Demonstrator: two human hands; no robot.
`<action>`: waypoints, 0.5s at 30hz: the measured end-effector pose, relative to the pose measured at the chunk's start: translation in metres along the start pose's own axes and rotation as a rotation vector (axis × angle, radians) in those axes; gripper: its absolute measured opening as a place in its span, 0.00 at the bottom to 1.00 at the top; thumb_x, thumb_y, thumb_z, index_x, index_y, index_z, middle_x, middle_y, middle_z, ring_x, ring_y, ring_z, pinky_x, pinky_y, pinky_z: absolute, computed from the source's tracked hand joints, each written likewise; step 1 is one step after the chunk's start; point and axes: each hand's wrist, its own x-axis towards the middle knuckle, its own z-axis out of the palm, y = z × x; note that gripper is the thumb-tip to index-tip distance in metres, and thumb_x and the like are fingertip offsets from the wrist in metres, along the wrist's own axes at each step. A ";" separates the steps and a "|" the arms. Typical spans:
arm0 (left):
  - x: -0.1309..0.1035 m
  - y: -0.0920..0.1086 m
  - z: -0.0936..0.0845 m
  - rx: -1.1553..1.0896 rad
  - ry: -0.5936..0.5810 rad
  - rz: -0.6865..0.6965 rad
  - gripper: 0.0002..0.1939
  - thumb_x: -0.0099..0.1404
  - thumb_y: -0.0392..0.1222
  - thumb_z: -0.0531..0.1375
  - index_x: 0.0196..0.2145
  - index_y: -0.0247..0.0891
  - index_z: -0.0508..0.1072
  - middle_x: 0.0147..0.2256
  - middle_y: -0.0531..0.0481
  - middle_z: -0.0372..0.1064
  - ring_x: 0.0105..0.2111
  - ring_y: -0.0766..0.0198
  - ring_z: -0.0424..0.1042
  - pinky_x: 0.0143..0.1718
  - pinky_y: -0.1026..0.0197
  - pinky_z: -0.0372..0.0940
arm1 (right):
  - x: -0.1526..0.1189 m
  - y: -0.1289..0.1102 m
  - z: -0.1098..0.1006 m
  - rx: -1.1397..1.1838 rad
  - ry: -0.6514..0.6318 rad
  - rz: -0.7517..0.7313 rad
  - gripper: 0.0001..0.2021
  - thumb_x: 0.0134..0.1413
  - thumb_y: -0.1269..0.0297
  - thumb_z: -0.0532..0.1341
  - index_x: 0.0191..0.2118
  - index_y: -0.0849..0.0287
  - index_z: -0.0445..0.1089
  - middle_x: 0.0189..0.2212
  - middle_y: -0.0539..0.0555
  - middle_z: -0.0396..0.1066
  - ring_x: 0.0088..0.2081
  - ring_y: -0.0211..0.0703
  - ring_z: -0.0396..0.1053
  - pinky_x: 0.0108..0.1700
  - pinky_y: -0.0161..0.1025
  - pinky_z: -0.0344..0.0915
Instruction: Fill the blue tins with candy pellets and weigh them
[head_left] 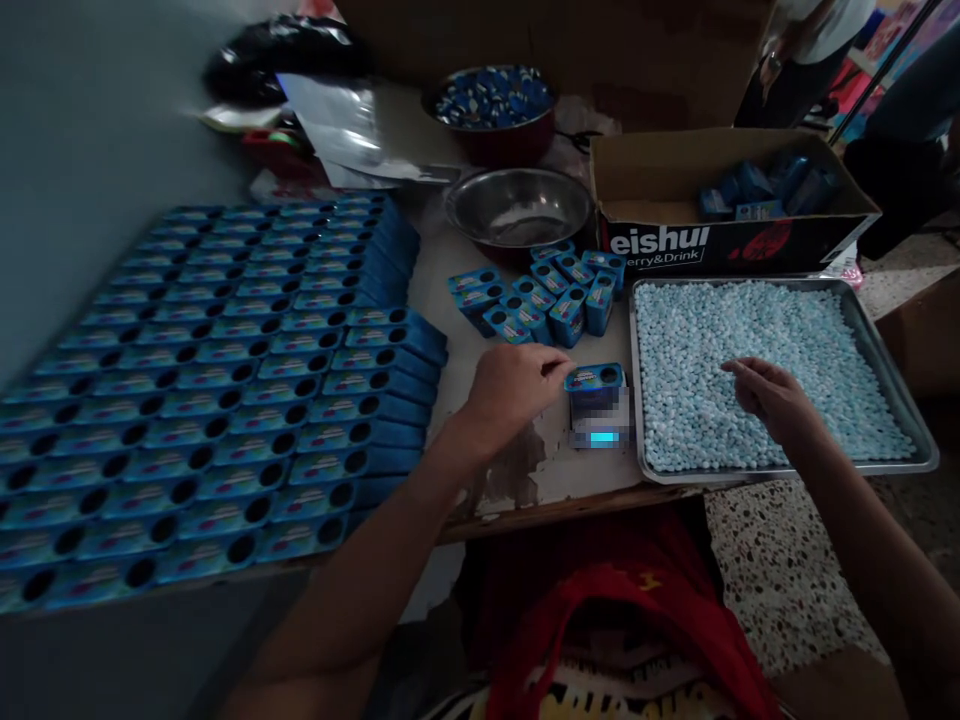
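A small blue box (594, 377) with a round dark hole in its top stands on a small digital scale (600, 420), whose display glows blue. My left hand (521, 385) is closed at the left edge of this box, fingertips pinched together; whether they grip anything is hidden. Over the metal tray (642, 400) of pale blue and white pellets (739, 330), my right hand (769, 395) holds its thumb and fingers pinched. Anything between them is too small to make out. Several more blue boxes (568, 312) stand loosely grouped behind the scale.
Tight rows of blue boxes (225, 400) fill the table's left side. Behind are a steel bowl (517, 205), a red bowl of blue pieces (491, 105) and a cardboard carton (637, 180) with blue packets. Other people stand at the far right.
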 end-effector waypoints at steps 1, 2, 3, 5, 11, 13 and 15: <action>0.000 0.003 -0.001 0.017 0.031 0.044 0.09 0.72 0.43 0.65 0.41 0.44 0.88 0.41 0.46 0.87 0.42 0.51 0.84 0.43 0.54 0.72 | 0.001 0.000 -0.001 0.059 0.013 0.015 0.20 0.42 0.53 0.82 0.36 0.59 0.78 0.21 0.42 0.60 0.22 0.29 0.53 0.23 0.31 0.49; 0.000 0.007 -0.001 0.016 0.053 0.096 0.09 0.74 0.42 0.65 0.42 0.44 0.88 0.43 0.46 0.86 0.44 0.51 0.84 0.45 0.53 0.73 | 0.004 0.000 -0.003 0.114 0.019 0.037 0.19 0.40 0.59 0.82 0.35 0.58 0.77 0.23 0.44 0.64 0.23 0.30 0.57 0.24 0.30 0.53; 0.001 0.011 0.000 0.002 0.059 0.151 0.09 0.74 0.42 0.65 0.42 0.43 0.88 0.43 0.46 0.86 0.45 0.52 0.84 0.48 0.53 0.73 | 0.006 -0.001 -0.004 0.160 0.018 0.066 0.17 0.38 0.65 0.81 0.34 0.58 0.77 0.25 0.46 0.68 0.25 0.30 0.61 0.26 0.29 0.58; 0.003 0.020 0.007 -0.031 0.026 0.240 0.07 0.74 0.41 0.66 0.42 0.42 0.87 0.43 0.46 0.85 0.46 0.53 0.83 0.51 0.53 0.74 | 0.013 -0.001 -0.006 0.217 -0.006 0.143 0.16 0.36 0.74 0.78 0.35 0.59 0.77 0.30 0.50 0.74 0.29 0.33 0.68 0.30 0.29 0.66; -0.004 0.021 0.015 -0.091 0.051 0.214 0.11 0.71 0.42 0.71 0.50 0.43 0.86 0.48 0.45 0.84 0.49 0.52 0.82 0.55 0.50 0.75 | 0.020 0.000 0.010 0.196 -0.032 0.338 0.11 0.51 0.76 0.75 0.40 0.59 0.79 0.39 0.57 0.81 0.34 0.35 0.75 0.32 0.27 0.74; -0.013 0.011 0.003 -0.129 0.140 0.172 0.10 0.71 0.44 0.71 0.49 0.43 0.85 0.48 0.46 0.84 0.49 0.52 0.82 0.56 0.51 0.75 | 0.019 -0.002 0.019 0.141 -0.064 0.364 0.07 0.58 0.71 0.75 0.41 0.61 0.79 0.34 0.55 0.79 0.26 0.31 0.69 0.23 0.25 0.66; -0.022 -0.003 -0.013 -0.150 0.206 0.129 0.09 0.71 0.47 0.70 0.47 0.44 0.86 0.47 0.48 0.85 0.49 0.52 0.83 0.55 0.51 0.76 | 0.020 -0.007 0.029 0.083 -0.132 0.392 0.08 0.62 0.65 0.74 0.40 0.63 0.79 0.27 0.51 0.74 0.21 0.28 0.59 0.17 0.24 0.55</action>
